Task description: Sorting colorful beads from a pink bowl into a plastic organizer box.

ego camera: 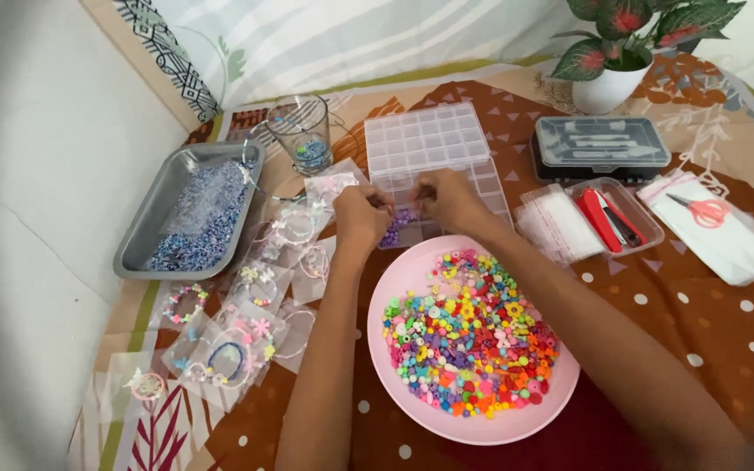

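While both hands meet above the clear plastic compartment box (429, 157), the left hand (361, 216) and right hand (447, 199) seem pinched on something small, too tiny to tell. This looks like bead sorting; the round pink plate of colourful beads (394, 275) lies just below.

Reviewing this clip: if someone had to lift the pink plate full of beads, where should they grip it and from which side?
Probably by the bare rim of the pink plate, at its right and near edges, with fingers under the lip. The beads are heaped loose in the middle, so it should stay level. The far edge is crowded by the left hand, the right hand and the clear compartment box.
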